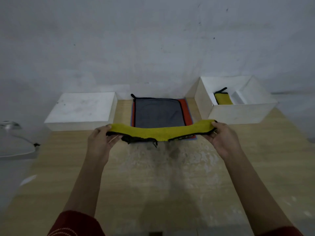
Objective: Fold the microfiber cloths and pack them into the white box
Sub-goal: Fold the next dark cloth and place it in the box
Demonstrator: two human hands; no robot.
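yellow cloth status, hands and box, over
Left hand and right hand each pinch an end of the yellow cloth, folded into a strip. White box open, one folded cloth inside. Path to box looks clear.

From my console I read the yellow cloth (160, 132) as fuzzy, matt microfiber with a black stitched hem, the grey cloth (158, 113) as flatter and smoother, the white box (238, 114) as smooth matt board, and the table (221, 176) as pale wood-grain, dull and worn patchy at its middle.
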